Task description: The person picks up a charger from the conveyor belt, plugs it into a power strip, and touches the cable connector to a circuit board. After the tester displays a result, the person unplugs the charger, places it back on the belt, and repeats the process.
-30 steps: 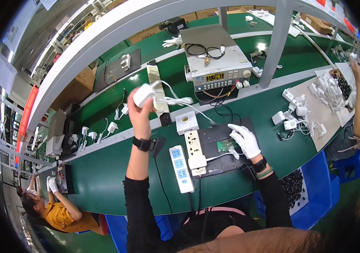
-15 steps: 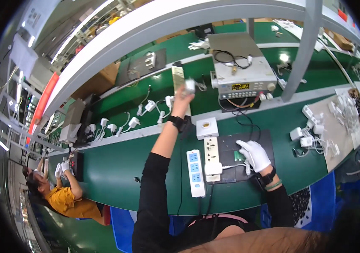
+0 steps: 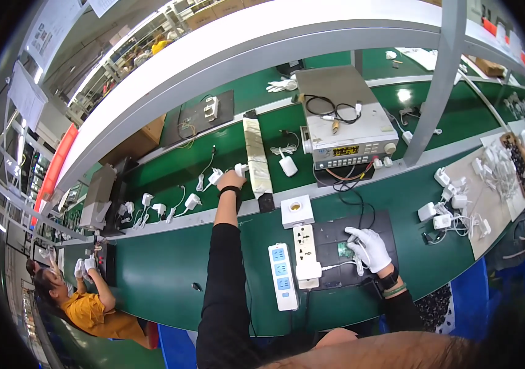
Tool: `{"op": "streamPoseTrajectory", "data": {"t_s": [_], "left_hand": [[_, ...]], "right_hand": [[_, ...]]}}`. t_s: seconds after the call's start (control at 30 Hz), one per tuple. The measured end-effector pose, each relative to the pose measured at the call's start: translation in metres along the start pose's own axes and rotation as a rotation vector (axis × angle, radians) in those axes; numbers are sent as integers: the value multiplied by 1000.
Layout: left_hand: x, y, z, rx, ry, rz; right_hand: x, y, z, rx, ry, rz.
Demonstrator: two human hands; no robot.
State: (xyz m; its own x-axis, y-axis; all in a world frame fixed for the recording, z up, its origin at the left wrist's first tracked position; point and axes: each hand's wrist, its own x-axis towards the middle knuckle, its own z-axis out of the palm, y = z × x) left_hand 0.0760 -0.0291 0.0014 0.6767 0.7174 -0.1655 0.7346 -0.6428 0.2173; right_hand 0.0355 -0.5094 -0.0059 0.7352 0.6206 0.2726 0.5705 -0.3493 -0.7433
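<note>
the white charger (image 3: pixel 241 168) sits at the far side of the left hand (image 3: pixel 231 179), well left of the gloved right hand (image 3: pixel 371 249), and whether either hand's fingers grip i cannot tell.

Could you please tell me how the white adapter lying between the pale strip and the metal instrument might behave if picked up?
The white adapter looks boxy and rigid, so it would probably keep its shape and hardly roll. Its thin, looped white cable would likely flop and trail behind.
</note>
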Motion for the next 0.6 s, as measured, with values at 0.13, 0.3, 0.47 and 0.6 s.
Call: {"op": "streamPoseTrajectory", "data": {"t_s": [0.13,0.3,0.47,0.6], "left_hand": [[-16,-70,-15,-314,209,196],[-88,-45,-61,-1315,-30,402],[-231,-9,-150,-1370,-597,566],[-285,3,-149,-933,-740,1027]], "right_hand": [[2,-14,6,57,-27,-13],[-17,3,-14,80,104,-59],[-3,-57,-56,199,223,85],[18,-125,-62,-3,290,-371]]}}
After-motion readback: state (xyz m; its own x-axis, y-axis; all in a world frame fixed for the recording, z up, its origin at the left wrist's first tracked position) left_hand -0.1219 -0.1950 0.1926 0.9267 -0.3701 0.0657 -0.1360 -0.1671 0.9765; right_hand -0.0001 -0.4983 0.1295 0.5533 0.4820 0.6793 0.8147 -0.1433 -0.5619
